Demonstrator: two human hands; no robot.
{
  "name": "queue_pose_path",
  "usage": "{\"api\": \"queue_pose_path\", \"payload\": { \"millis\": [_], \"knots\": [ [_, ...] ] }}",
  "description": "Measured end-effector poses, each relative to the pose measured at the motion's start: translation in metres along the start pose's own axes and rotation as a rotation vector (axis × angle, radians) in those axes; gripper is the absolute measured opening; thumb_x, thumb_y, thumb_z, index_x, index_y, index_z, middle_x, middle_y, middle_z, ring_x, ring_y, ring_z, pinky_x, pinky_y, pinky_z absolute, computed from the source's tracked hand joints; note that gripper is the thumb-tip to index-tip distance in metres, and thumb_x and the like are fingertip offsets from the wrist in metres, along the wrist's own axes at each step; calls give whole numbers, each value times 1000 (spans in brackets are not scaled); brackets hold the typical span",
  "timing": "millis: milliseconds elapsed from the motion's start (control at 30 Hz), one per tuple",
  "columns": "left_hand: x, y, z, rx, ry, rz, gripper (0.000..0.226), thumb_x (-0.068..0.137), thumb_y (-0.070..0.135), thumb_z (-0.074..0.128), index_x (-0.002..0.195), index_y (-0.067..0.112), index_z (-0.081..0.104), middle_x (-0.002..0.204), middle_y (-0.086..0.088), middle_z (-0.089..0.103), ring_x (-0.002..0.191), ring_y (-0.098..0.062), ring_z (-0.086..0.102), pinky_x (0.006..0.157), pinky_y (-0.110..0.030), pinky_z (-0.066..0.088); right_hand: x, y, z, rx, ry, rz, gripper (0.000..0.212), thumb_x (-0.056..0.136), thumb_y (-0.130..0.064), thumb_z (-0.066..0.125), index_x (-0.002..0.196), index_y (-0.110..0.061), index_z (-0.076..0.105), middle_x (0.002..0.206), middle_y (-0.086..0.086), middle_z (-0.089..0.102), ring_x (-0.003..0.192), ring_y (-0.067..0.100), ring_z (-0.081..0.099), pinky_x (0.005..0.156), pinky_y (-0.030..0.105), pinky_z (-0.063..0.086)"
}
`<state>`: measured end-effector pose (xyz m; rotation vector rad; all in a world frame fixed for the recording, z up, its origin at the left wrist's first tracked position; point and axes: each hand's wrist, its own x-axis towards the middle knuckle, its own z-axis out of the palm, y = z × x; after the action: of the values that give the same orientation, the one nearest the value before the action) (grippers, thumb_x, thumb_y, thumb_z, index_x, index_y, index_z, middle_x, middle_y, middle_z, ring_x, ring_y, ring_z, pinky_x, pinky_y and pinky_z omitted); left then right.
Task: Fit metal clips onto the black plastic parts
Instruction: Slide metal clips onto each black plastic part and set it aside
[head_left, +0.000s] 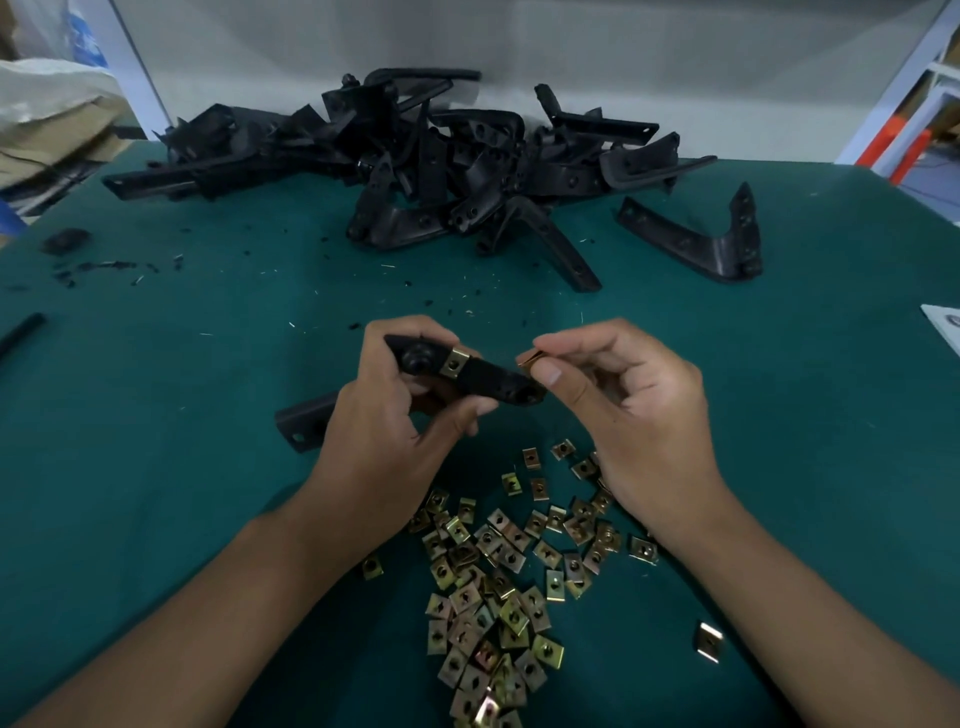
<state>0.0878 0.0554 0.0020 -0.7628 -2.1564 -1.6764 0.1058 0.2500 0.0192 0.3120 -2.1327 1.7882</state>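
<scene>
My left hand (387, 410) grips a black plastic part (493, 376) above the green table; its long arm runs down-left behind the hand to an end with a hole (301, 421). One brass-coloured metal clip (453, 362) sits on the part near my left fingers. My right hand (631, 400) pinches another metal clip (530, 359) between thumb and forefinger, right at the part's right tip. A heap of loose metal clips (498, 587) lies on the table between my forearms.
A big pile of black plastic parts (415, 161) lies at the back of the green table (182, 364), with one separate part (717, 244) at the right. Black shavings (104, 267) are scattered at the left. A single clip (707, 642) lies apart at the lower right.
</scene>
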Motion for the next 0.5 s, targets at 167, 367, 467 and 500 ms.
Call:
{"api": "queue_pose_path", "payload": {
  "millis": [167, 367, 467, 500],
  "knots": [
    [0, -1, -1, 26, -13, -10, 44, 86, 38, 71, 110, 58, 40, 96, 17, 68, 81, -12, 71, 75, -24, 57, -1, 1, 1, -65, -15, -38, 11, 89, -29, 75, 98, -33, 74, 96, -13, 77, 93, 18, 72, 81, 45, 57],
    [-1, -2, -1, 44, -7, -32, 45, 84, 45, 72, 110, 61, 40, 104, 20, 67, 91, -10, 71, 79, -33, 59, -2, -2, 1, -112, -42, -41, 10, 87, -32, 73, 97, -32, 74, 92, -15, 76, 87, 11, 71, 75, 29, 57],
    [-2, -4, -1, 76, 1, -22, 45, 84, 45, 72, 111, 61, 40, 108, 24, 65, 98, -5, 70, 83, -29, 57, -4, -3, 0, -152, -60, -52, 9, 87, -31, 72, 96, -29, 74, 90, -17, 75, 81, 5, 67, 69, 15, 49],
    [-2, -4, -1, 89, 4, -19, 46, 84, 46, 72, 112, 61, 39, 108, 25, 65, 99, -4, 69, 84, -28, 56, -4, -4, 0, -164, -62, -57, 9, 87, -31, 72, 96, -28, 74, 89, -17, 75, 79, 5, 66, 69, 14, 47]
  ]
}}
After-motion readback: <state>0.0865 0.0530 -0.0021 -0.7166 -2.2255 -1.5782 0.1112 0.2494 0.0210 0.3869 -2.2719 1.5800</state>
